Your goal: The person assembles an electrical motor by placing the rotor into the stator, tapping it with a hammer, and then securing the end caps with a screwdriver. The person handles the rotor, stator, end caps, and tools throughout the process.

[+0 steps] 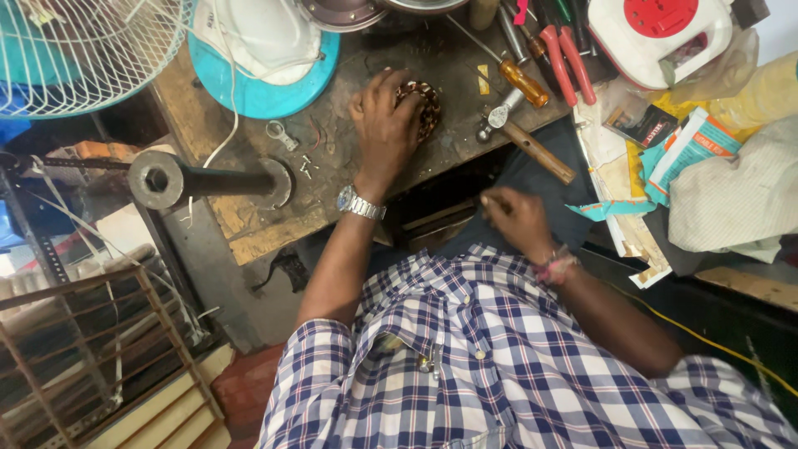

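On the scarred wooden tabletop (249,233) we press our left hand (385,125) down over a round coil of copper-coloured winding (426,106), fingers curled over its ribbed, glossy top so that the grip is closed on it; the coil sits near the tabletop's front edge, just left of a hammer (524,137) with a steel head and a worn wooden handle. A metal-link wristwatch (361,203) circles that wrist. Our right hand (517,218) hangs below the tabletop edge, fingers drawn together into a loose fist; it is blurred, and we cannot tell whether it pinches anything. A threaded band sits on its wrist. Beyond the hammer lie a screwdriver (515,75) with an amber plastic handle and red-handled pliers (565,62). To the left, a thick steel rod (208,179) on a round flange juts sideways from the wood, with small nuts scattered beside it. A turquoise disc (266,96) carries a white moulded housing.
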